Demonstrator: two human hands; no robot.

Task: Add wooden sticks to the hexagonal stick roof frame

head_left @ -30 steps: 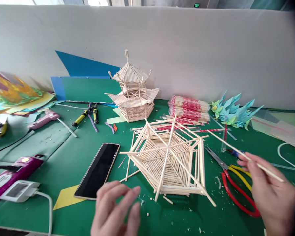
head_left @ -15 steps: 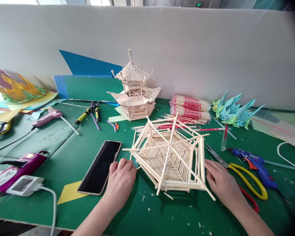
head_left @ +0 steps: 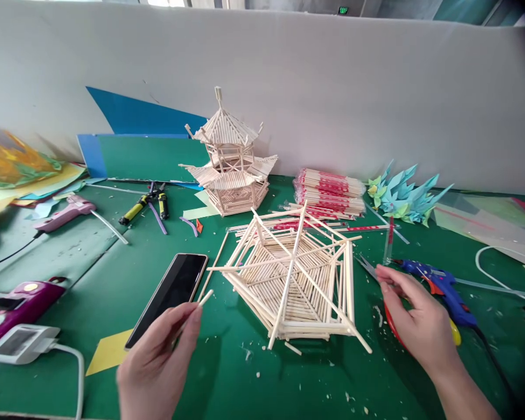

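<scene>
My left hand [head_left: 161,356] is closed, pinching a short thin wooden stick [head_left: 206,297] between thumb and fingertips, above the table near the phone. At right, my right hand [head_left: 413,315] is closed over the scissors [head_left: 392,326], which have one red and one yellow handle. It hides their middle; the blades poke out beyond the fingertips. Between my hands sits a six-sided frame of wooden sticks [head_left: 293,256], with a slatted floor and sticks crossing over its top. A longer loose stick [head_left: 219,256] lies along its left side.
A wooden-stick pagoda [head_left: 227,157] stands behind the frame. Bundled sticks [head_left: 328,192] lie beside blue folded paper [head_left: 406,192]. A blue glue gun [head_left: 440,286] is at right. Leftward are a black phone [head_left: 170,291], pliers [head_left: 144,204], a pink glue gun [head_left: 65,214] and a purple power strip [head_left: 21,306].
My left hand has lifted off the table beside the frame and now holds a short stick. My right hand has moved from the frame's right side onto the scissors, whose red handle has swung left.
</scene>
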